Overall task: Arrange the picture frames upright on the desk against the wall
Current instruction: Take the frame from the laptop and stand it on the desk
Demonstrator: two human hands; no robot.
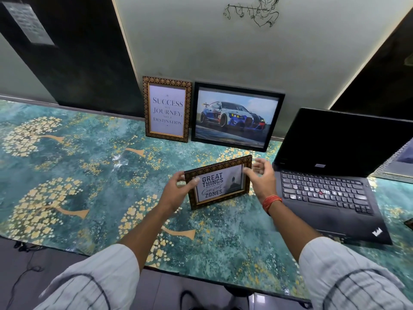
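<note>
A small patterned frame reading "Great Things" (219,182) stands upright mid-desk, tilted slightly. My left hand (178,189) grips its left edge, thumb on the front. My right hand (262,177) is at its upper right corner, thumb touching the frame, fingers spread behind it. Against the wall lean two frames: a tall patterned "Success is a Journey" frame (167,108) and a black frame with a race car picture (238,116), side by side.
An open black laptop (330,186) sits right of the held frame, close to my right hand. Another framed picture (400,159) peeks out behind its screen at far right. The teal floral desk surface (78,166) stretches left. Cables lie on the floor below.
</note>
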